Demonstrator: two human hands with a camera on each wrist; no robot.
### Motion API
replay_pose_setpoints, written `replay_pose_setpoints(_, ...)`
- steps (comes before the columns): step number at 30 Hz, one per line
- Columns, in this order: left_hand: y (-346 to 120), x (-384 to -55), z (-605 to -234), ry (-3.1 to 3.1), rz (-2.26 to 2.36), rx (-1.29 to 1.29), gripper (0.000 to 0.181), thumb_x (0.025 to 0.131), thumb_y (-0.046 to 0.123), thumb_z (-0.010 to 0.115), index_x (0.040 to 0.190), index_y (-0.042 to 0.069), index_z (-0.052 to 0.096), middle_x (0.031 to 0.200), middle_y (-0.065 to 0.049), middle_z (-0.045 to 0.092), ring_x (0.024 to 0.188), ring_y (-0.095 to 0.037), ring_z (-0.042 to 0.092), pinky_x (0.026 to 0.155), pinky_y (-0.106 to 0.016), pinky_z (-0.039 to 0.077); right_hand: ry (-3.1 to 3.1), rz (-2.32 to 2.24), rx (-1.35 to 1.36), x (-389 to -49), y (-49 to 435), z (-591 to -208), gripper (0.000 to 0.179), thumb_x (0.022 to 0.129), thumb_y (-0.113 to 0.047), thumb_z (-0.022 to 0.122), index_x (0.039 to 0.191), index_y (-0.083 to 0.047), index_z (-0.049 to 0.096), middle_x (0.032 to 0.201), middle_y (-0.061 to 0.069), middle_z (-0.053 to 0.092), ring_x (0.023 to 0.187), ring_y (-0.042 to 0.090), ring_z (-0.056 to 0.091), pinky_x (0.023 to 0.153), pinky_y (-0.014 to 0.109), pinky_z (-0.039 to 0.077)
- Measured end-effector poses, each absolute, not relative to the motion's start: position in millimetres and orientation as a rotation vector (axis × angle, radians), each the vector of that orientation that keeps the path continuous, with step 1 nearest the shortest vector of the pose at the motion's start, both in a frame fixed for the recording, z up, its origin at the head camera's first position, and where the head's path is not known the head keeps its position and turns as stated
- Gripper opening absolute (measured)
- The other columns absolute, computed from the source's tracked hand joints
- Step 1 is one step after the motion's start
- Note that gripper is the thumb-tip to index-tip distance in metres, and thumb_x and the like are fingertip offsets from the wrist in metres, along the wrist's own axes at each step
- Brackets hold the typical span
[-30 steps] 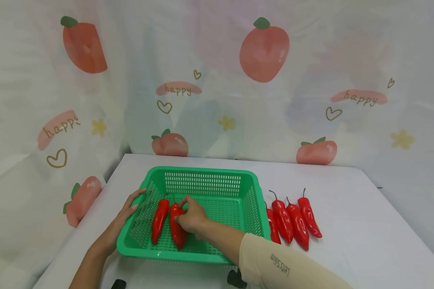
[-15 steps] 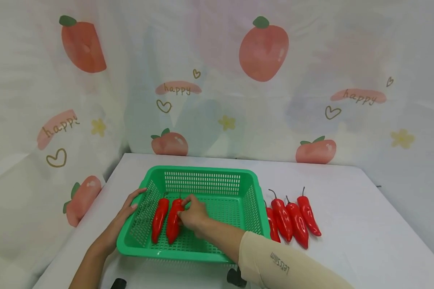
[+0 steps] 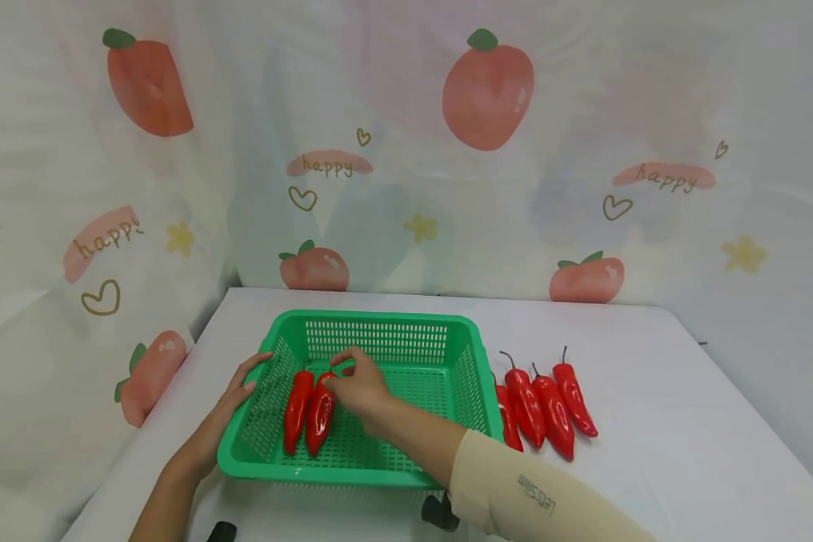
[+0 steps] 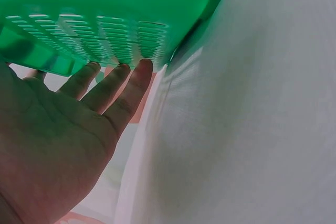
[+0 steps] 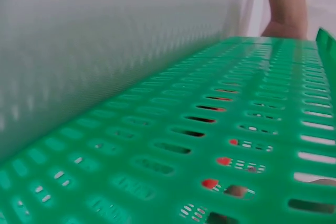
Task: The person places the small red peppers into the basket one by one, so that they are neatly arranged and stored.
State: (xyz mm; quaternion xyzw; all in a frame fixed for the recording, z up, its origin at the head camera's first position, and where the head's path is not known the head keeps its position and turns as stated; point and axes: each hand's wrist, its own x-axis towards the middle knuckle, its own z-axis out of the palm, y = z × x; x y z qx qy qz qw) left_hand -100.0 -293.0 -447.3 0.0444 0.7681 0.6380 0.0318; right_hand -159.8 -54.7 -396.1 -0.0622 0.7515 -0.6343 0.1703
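A green slotted plastic basket (image 3: 406,476) sits on the white table. My left hand (image 3: 218,421) rests on its left side, and the left wrist view shows the fingers (image 4: 126,95) stretched out against the slotted wall. Inside lie two red chili peppers side by side, a left one (image 3: 297,412) and a right one (image 3: 321,420). With thumb and fingers, my right hand (image 3: 362,384) pinches the right pepper at its stem end; the exact contact is partly hidden. In the right wrist view, the basket wall (image 5: 173,108) covers most of the hand, with red bits visible through the slots.
Several red chili peppers (image 3: 552,414) lie on the table (image 3: 657,421) right of the basket, the nearest partly behind its rim. A printed cloth (image 3: 406,90) stands behind and along the sides. Black objects (image 3: 440,512) show near the front edge.
The right pepper has shifted left, closer to the other one, and turned a little. My right hand has moved up toward its stem end. The left hand stays on the basket.
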Motion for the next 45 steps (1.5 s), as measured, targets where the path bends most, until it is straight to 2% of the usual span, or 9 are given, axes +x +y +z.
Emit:
replay_pose_setpoints(3,-292.9,-100.3,-448.3,2.361,1.972,0.133,0.053,0.112,0.042,0.029,0.163,0.03,0.021,0.165,-0.018,0.011,0.141,-0.054,0.025,0.092,-0.05,0.052,2.068,-1.862,-0.201,-159.8,-53.0,-387.3,0.029,0.093,-0.001,0.071,0.119,-0.005,0.059,0.12,0.018,0.053,0.082,0.031,0.066,0.078,0.04,0.053)
replay_pose_setpoints(8,-292.2,-101.4,-449.8,2.363,1.967,0.14,0.053,0.112,0.042,0.028,0.163,0.031,0.021,0.166,-0.017,0.011,0.142,-0.053,0.025,0.093,-0.051,0.052,2.016,-1.908,-0.222,-161.9,-42.5,-374.9,0.029,0.094,-0.004,0.072,0.119,-0.008,0.06,0.119,0.016,0.055,0.093,0.039,0.068,0.086,0.048,0.051)
replay_pose_setpoints(14,-292.4,-101.6,-449.0,2.382,1.945,0.121,0.053,0.112,0.045,0.03,0.163,0.033,0.022,0.167,-0.015,0.01,0.145,-0.052,0.021,0.097,-0.059,0.049,1.999,-1.887,-0.318,-165.3,-17.5,-354.5,0.028,0.096,-0.011,0.074,0.122,-0.009,0.063,0.119,0.012,0.062,0.095,0.03,0.069,0.09,0.045,0.052)
replay_pose_setpoints(17,-292.6,-101.5,-447.6,2.399,1.92,0.129,0.053,0.112,0.045,0.029,0.163,0.032,0.021,0.168,-0.015,0.009,0.145,-0.049,0.019,0.1,-0.058,0.046,1.988,-1.841,-0.368,-163.7,-4.6,-345.2,0.027,0.097,-0.015,0.074,0.121,-0.01,0.065,0.119,0.01,0.064,0.099,0.027,0.068,0.092,0.045,0.052)
replay_pose_setpoints(22,-292.7,-100.6,-444.9,2.431,1.894,0.152,0.053,0.112,0.043,0.027,0.163,0.03,0.021,0.167,-0.014,0.009,0.145,-0.045,0.017,0.101,-0.054,0.038,2.008,-1.794,-0.421,-159.5,13.9,-337.5,0.026,0.097,-0.015,0.073,0.121,-0.009,0.065,0.116,0.01,0.065,0.1,0.026,0.067,0.092,0.044,0.052)
replay_pose_setpoints(29,-292.1,-99.5,-445.5,2.415,1.898,0.156,0.053,0.112,0.043,0.026,0.163,0.031,0.02,0.167,-0.015,0.01,0.144,-0.046,0.018,0.099,-0.054,0.041,2.098,-1.753,-0.385,-155.3,40.6,-342.0,0.026,0.096,-0.017,0.075,0.119,-0.01,0.066,0.114,0.008,0.065,0.101,0.025,0.064,0.085,0.04,0.053)
replay_pose_setpoints(39,-292.5,-96.5,-449.2,2.403,1.93,0.172,0.053,0.113,0.041,0.026,0.164,0.029,0.019,0.165,-0.016,0.012,0.143,-0.046,0.021,0.096,-0.05,0.043,2.158,-1.722,-0.27,-164.2,90.6,-348.1,0.028,0.096,-0.019,0.076,0.121,-0.013,0.066,0.118,0.008,0.065,0.103,0.029,0.064,0.086,0.041,0.052)
replay_pose_setpoints(45,-293.5,-98.8,-446.0,2.396,1.917,0.168,0.053,0.113,0.042,0.027,0.164,0.03,0.019,0.165,-0.016,0.011,0.142,-0.047,0.021,0.094,-0.047,0.046,2.19,-1.735,-0.205,-168.2,123.4,-351.9,0.033,0.098,-0.019,0.073,0.128,-0.01,0.062,0.122,0.012,0.061,0.106,0.031,0.06,0.092,0.047,0.05)
